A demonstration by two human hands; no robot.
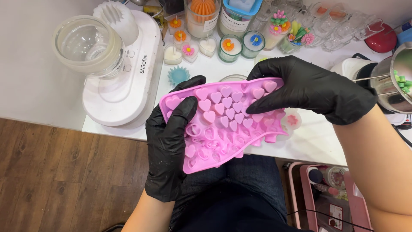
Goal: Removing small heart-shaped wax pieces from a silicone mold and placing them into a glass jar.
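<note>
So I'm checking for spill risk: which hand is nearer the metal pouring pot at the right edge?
Right. The right hand grips the pink heart mould at its far end, close beside the metal pot. The left hand holds the mould's opposite end, much farther away.

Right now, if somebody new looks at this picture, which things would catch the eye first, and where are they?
First, the pink heart mould, bent in mid-frame between two black-gloved hands: the left hand grips its left end, the right hand presses on its upper right. Next, the row of flower candles along the back of the white table. At far left stands a white machine with a clear cup.
</note>
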